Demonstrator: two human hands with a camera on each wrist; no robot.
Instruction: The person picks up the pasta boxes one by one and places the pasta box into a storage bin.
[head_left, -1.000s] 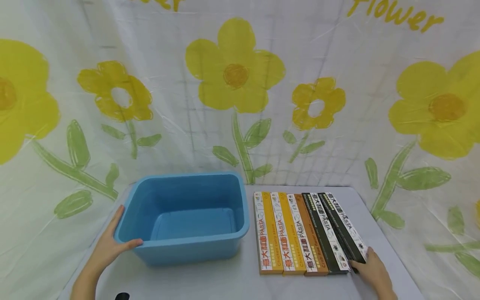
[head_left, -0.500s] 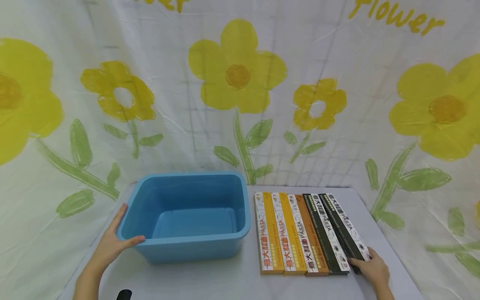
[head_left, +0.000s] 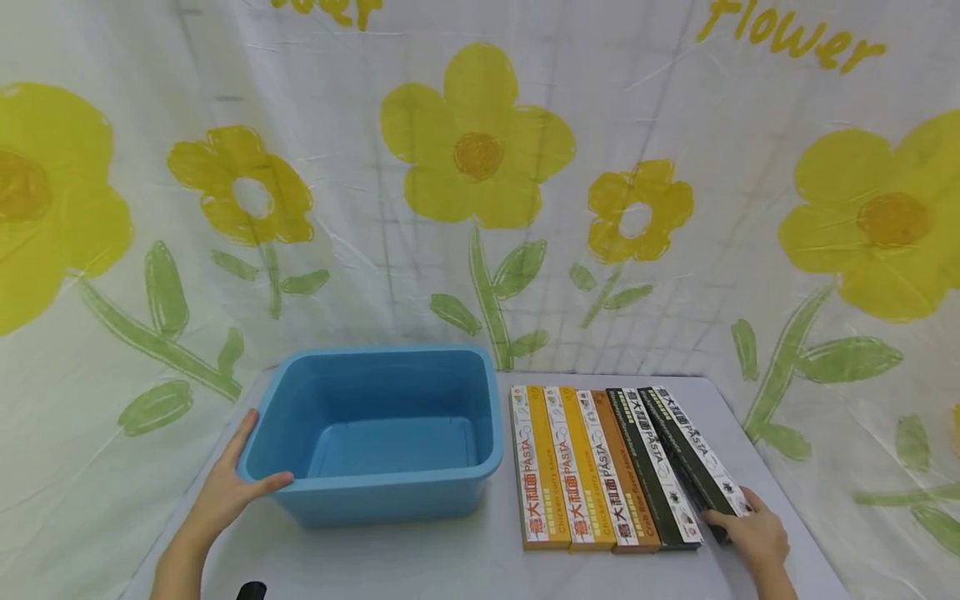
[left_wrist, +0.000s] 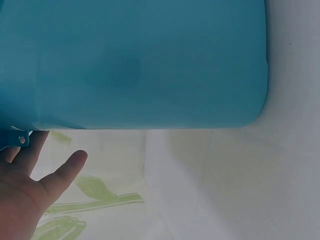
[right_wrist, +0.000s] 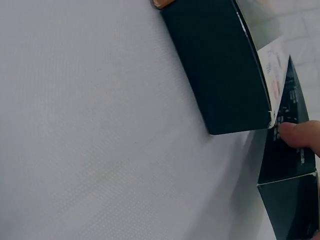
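Note:
My left hand spreads over the near left corner of a blue plastic tub, its thumb on the front rim and its straight fingers along the left side. In the left wrist view, one finger stands out apart from the tub wall. My right hand pinches the near end of the rightmost black pasta box, thumb on its left side. That box slants away from its neighbour, a second black pasta box, with a wedge-shaped gap between them.
Left of the black boxes lie a brown pasta box and two yellow pasta boxes, side by side on the white table. A flower-print curtain hangs behind. A small black object shows at the bottom edge.
The near end of the rightmost black pasta box has shifted slightly right with my right hand, widening the gap. The left hand stays at the tub corner; the whole view has drifted slightly.

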